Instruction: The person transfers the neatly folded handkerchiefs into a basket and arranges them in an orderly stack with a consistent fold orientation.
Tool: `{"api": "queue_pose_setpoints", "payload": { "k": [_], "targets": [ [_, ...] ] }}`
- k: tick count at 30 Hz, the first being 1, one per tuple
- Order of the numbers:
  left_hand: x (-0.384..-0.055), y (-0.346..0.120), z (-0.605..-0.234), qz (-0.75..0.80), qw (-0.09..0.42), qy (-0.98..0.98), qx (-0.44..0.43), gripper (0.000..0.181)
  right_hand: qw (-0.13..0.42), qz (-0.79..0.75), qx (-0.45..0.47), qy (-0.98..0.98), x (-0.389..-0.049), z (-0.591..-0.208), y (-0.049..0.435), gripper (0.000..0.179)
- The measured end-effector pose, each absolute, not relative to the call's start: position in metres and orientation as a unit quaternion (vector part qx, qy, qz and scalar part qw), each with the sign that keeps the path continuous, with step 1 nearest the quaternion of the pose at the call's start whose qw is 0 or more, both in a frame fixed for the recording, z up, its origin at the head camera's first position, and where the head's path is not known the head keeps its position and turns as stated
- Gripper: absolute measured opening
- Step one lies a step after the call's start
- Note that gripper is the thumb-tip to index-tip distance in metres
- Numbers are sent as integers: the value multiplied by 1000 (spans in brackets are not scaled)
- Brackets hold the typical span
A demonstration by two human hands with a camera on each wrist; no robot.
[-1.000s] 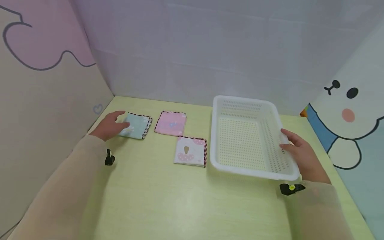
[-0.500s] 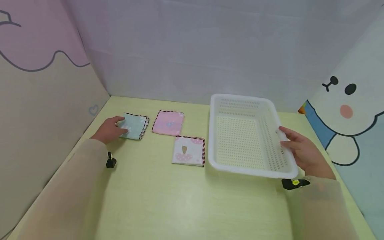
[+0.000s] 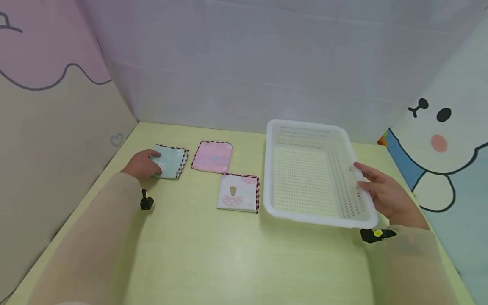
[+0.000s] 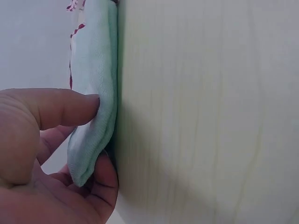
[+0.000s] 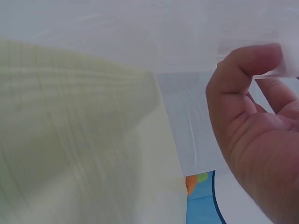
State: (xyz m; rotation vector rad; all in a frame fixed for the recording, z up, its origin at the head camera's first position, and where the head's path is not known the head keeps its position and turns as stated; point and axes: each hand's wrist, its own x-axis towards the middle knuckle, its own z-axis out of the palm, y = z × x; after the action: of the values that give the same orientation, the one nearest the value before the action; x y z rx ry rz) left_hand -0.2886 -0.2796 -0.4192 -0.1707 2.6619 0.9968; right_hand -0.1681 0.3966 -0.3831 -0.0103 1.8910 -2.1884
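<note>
A light green folded handkerchief (image 3: 170, 161) with checked edging lies at the back left of the table. My left hand (image 3: 142, 164) pinches its left edge; in the left wrist view the thumb presses on the top face and curled fingers (image 4: 106, 182) reach under the folded layers. On the right is a white plastic basket (image 3: 268, 169) with a perforated floor, nothing inside it. My right hand (image 3: 389, 195) grips the basket's right rim, the thumb inside and the other fingers partly hidden by the wall. A shadow falls on the table below the basket's near side.
A pink folded handkerchief (image 3: 213, 156) lies right of the green one. Nearer me, a white one with pink patches (image 3: 238, 192) lies close to the basket's left side. Printed walls (image 3: 438, 169) stand left and right, with a pale sheet (image 3: 244, 72) behind the table.
My left hand has lowered onto the green handkerchief and closed its fingers around the left edge. The right hand stays on the basket rim. The head view has shifted slightly.
</note>
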Motion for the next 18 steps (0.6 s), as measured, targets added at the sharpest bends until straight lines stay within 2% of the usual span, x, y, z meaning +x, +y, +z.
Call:
{"api": "queue_pose_setpoints", "payload": {
  "k": [8, 13, 18],
  "targets": [
    [-294, -289, -426, 381, 155, 909, -61, 68, 115, -732, 12, 672, -167, -380, 393, 64],
    [-293, -293, -424, 454, 178, 871, -62, 74, 111, -745, -5, 658, -167, -381, 393, 62],
    [-291, -296, -422, 500, 203, 841, -45, 72, 113, -751, -8, 651, -167, -383, 394, 61]
  ]
}}
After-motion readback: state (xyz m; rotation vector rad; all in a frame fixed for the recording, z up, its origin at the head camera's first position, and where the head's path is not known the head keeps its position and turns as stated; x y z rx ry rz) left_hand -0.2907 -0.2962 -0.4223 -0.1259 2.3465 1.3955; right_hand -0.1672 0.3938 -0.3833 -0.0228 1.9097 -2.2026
